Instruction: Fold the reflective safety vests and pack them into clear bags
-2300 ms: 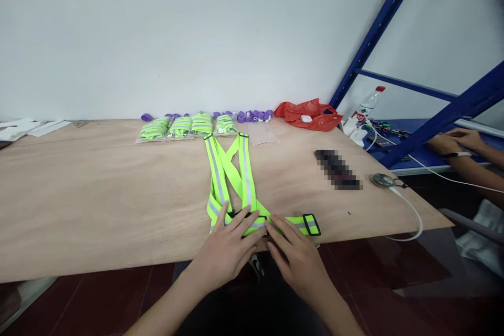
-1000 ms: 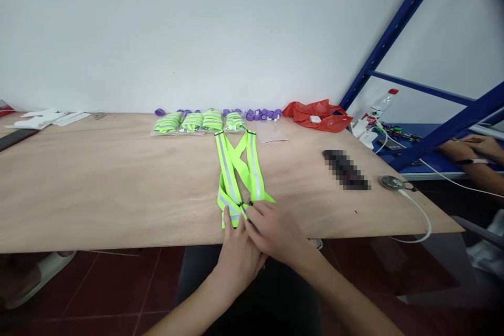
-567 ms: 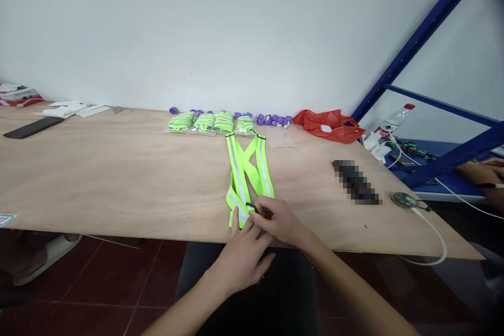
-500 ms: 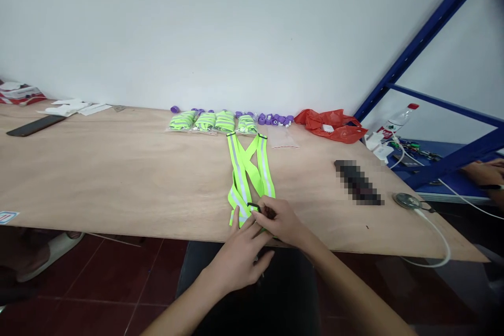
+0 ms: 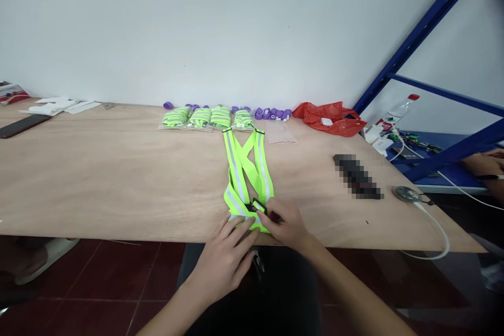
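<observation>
A neon yellow-green reflective strap vest [image 5: 246, 168] lies flat on the wooden table [image 5: 118, 178], its crossed straps running away from me. My left hand [image 5: 224, 257] rests with spread fingers on the vest's near end at the table edge. My right hand [image 5: 285, 223] pinches the folded belt strap with its black buckle [image 5: 258, 206] over that same end.
Several bagged folded vests [image 5: 205, 117] and purple caps [image 5: 271, 113] line the back of the table, beside a red plastic bag [image 5: 333, 118]. A blurred dark item [image 5: 357, 176] and a round metal disc with white cable [image 5: 407, 195] lie right. Another person's hand [image 5: 484, 163] rests by the blue rack.
The belt strap that lay stretched out to the right has been folded in over the vest's near end. My right hand followed it leftward; my left hand stays pressing that end.
</observation>
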A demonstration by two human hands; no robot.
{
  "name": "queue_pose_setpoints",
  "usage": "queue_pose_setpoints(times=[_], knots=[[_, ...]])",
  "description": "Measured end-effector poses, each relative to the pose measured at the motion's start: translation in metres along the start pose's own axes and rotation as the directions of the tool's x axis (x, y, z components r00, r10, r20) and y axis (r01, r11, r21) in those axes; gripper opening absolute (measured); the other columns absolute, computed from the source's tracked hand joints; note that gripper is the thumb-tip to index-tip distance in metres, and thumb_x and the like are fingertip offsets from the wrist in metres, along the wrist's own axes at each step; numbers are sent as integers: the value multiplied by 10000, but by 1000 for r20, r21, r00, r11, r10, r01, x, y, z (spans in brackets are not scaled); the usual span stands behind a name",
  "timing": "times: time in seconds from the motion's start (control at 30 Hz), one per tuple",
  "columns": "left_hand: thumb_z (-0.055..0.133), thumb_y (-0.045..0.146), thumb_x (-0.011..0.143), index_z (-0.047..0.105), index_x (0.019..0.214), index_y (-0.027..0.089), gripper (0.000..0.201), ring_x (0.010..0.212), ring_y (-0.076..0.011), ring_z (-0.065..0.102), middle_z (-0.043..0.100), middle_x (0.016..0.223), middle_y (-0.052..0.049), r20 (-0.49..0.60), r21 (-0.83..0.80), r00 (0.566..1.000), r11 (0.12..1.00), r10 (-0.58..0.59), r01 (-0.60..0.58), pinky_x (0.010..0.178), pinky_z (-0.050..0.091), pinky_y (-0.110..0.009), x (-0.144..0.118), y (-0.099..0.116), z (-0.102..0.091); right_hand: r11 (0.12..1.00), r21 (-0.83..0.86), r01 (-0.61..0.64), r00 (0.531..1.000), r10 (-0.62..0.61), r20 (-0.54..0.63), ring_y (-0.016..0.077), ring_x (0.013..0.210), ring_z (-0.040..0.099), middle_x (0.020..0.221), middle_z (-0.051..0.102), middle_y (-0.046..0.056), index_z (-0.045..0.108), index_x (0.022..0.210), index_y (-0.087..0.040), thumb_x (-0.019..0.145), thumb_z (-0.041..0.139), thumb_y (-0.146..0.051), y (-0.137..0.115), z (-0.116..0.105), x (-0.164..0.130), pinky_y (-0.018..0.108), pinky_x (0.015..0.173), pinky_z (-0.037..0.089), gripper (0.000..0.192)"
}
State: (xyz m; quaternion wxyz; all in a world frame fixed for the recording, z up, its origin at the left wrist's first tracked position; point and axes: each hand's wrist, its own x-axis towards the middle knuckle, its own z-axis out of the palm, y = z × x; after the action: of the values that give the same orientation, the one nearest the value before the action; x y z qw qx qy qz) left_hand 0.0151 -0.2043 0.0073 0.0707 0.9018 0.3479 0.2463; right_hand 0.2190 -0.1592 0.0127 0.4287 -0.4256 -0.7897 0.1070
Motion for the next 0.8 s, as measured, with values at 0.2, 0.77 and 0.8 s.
queue_pose_setpoints(times=[0.2, 0.77, 0.8], knots=[[517, 196, 937, 449, 1463, 197, 530, 1327, -320, 466, 489, 1490, -107, 93, 107, 993, 992, -75, 65, 1120, 398, -575, -1, 6, 2, 967, -25, -255, 867, 217, -448, 113, 497, 453, 579, 507, -33, 465, 667, -230, 922, 568, -290, 16, -22, -13, 239, 485, 379, 282], [507, 88, 916, 646, 1080, 188, 236, 1001, -224, 642, 682, 1006, -81, -195, -395, 976, 919, -92, 8, 894, 566, -376, -1, -6, -5, 783, -346, 516, 846, -403, 350, 148, 625, 454, 661, 538, -7, 532, 689, -197, 989, 488, -237, -12, 21, 23, 301, 597, 304, 306], [504, 81, 919, 645, 1051, 191, 222, 961, -212, 647, 676, 975, -77, -242, -425, 962, 905, -128, 13, 849, 573, -350, -2, -10, -7, 777, -340, 531, 837, -418, 352, 149, 630, 447, 664, 530, -8, 524, 688, -198, 989, 480, -211, -8, 22, 20, 300, 601, 303, 305]])
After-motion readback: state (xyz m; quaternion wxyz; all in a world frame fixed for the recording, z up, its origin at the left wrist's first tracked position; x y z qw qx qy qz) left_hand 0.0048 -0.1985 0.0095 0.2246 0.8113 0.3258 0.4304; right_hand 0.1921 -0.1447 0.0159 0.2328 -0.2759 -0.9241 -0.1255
